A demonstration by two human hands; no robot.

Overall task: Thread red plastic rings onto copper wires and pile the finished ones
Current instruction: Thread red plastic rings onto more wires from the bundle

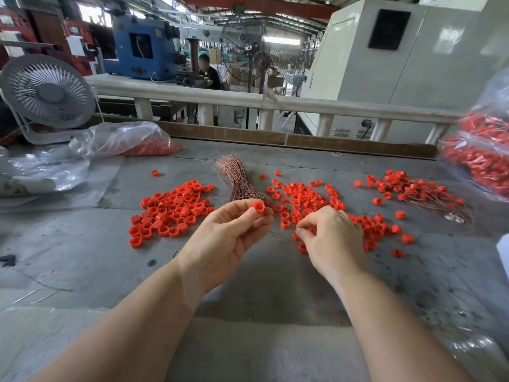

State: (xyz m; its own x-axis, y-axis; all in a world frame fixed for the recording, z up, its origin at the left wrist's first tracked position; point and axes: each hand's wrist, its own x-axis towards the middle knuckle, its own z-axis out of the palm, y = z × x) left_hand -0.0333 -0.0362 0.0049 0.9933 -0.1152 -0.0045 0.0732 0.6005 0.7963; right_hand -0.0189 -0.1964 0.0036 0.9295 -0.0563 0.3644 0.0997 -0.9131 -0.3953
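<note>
My left hand (234, 232) pinches one red plastic ring (259, 207) between thumb and fingertips, palm turned up. My right hand (330, 235) hovers knuckles-up over the middle heap of red rings (305, 197), its thumb and forefinger pinched on a thin copper wire (294, 216) that curves toward the held ring. A bundle of copper wires (237, 177) lies just beyond my left hand. Another heap of loose red rings (173, 210) lies to the left. Rings threaded on wires are piled at the right (416, 188).
The grey worktable (248, 285) has a cardboard strip along its far edge. Clear bags of red rings lie at far left (124, 142) and far right (479, 155). A white desk fan (48, 92) stands at back left. A person sits beyond the railing.
</note>
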